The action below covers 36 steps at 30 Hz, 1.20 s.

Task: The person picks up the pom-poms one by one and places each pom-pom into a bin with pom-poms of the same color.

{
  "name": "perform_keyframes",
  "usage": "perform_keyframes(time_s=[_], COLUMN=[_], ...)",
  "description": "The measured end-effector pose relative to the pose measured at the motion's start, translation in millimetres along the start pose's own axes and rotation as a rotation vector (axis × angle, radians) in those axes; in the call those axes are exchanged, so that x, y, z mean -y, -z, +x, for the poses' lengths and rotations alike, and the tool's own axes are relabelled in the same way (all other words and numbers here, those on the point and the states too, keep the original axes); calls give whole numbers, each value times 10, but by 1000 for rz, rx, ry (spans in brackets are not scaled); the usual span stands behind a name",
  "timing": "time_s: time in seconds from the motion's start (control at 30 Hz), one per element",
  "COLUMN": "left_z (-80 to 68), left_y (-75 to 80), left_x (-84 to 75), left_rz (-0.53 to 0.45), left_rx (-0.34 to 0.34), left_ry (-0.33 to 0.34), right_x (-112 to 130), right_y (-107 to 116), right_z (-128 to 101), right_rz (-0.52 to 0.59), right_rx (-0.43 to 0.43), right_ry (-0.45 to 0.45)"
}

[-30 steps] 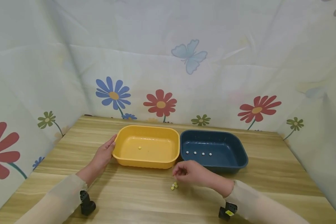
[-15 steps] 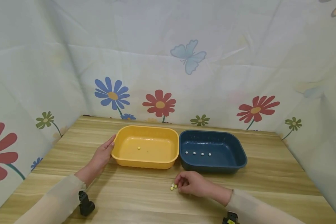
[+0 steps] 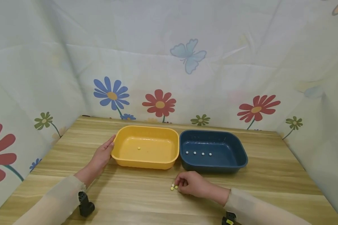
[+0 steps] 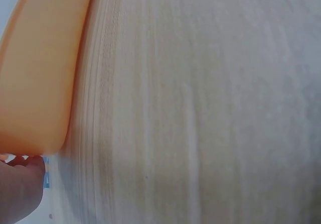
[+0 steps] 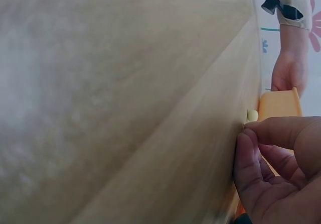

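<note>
Flowered cloth is hung behind the desk (image 3: 270, 175). Just before the yellow tub (image 3: 145, 151), small yellow beads (image 3: 173, 187) are being picked — the right hand (image 3: 189, 183) has its fingers (image 5: 273, 133) curled at the cluster, the left hand (image 3: 100, 156) laid flat against the tub's side. Next, a firm pinch and a lift over the rim would be called for.

Right hand (image 3: 192, 184) fingertips hiding any pinched yellow bead (image 3: 173, 187), wrist views blurred
</note>
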<state>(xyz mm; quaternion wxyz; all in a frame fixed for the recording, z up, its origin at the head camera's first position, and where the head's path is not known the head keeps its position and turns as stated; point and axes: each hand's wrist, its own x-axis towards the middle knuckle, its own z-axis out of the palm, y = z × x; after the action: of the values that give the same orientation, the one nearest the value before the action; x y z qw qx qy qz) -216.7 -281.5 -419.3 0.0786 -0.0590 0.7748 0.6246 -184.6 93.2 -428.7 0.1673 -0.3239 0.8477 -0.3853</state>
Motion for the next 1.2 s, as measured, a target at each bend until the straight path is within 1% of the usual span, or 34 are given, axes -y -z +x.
perform_keyframes(time_s=[0.3,0.5,0.63,0.77,0.87,0.97,1.1,1.2], left_z=[25,23,19,23,22,16,16,13], left_y=[-11,-12,-4,-1,0,-2,-5,-7], left_x=[5,17,32,34,36,37,40,38], left_rz=[7,43,48,45,40,35,37,47], left_rx=[-9,-16,-20,-14,-8,-5,-3,-9], left_ry=[4,-10,-21,-27,-24,-19,-18,-16], right_x=[22,40,61,118,199,305,437,515], right_y=[4,21,50,135,246,378,532,638], right_z=[-4,3,9,8,11,26,70,125], right_rz=[-51,-63,-79,-39,45,100,116,136], right_rx=[-6,22,43,71,106,126,124,127], right_ry=[7,2,10,-19,-63,-110,-169,-197])
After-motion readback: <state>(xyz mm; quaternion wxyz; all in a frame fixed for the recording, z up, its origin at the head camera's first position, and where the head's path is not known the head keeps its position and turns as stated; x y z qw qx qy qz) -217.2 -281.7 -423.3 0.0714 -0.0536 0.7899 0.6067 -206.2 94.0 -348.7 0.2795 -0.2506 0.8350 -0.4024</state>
